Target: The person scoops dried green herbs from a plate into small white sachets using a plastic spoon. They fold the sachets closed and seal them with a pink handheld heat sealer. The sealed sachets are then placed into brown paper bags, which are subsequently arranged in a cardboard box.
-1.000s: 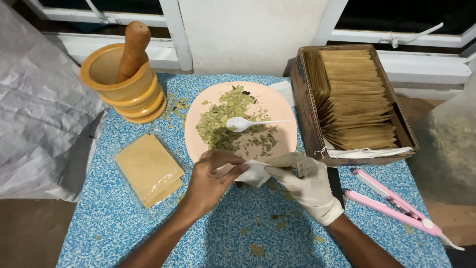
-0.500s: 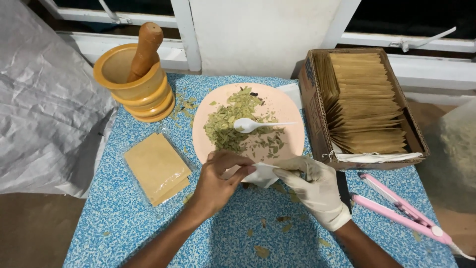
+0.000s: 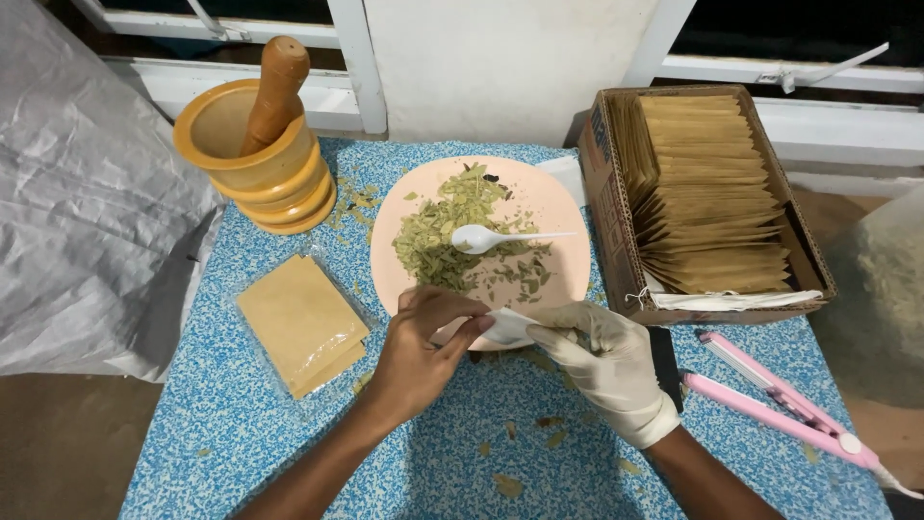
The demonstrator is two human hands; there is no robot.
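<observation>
A blue speckled table (image 3: 241,433) below a white window frame is seen from above. A small white sachet (image 3: 507,327) is pinched between the bare left hand (image 3: 423,351) and the gloved right hand (image 3: 602,361), both closed on it, at the near rim of a pink plate (image 3: 568,217). Its long axis runs left to right between the fingertips. Crushed leaves (image 3: 448,231) and a white spoon (image 3: 491,237) lie just beyond; a box of brown packets (image 3: 712,197), a pink sealer (image 3: 780,404), a mortar (image 3: 255,159) and a flat wrapped stack (image 3: 300,323) are set around.
</observation>
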